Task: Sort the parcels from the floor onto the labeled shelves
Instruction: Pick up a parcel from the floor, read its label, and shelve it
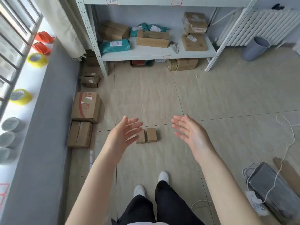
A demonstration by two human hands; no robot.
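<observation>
Two small brown cardboard parcels (151, 135) lie side by side on the tiled floor in front of my feet. My left hand (123, 133) hovers above them, open, its fingertips partly covering the left parcel. My right hand (190, 129) is held open to the right of the parcels, palm facing inward, holding nothing. Ahead stands a white metal shelf (159, 53) with paper labels on its edges. It carries brown boxes (152, 38) and teal mail bags (115, 45).
Larger cardboard boxes (86, 107) line the left wall below a windowsill with tape rolls (37, 59). More boxes sit under the shelf. A grey bin (256, 48) stands by the radiator at the right. A silver device (272, 190) with white cables lies at lower right.
</observation>
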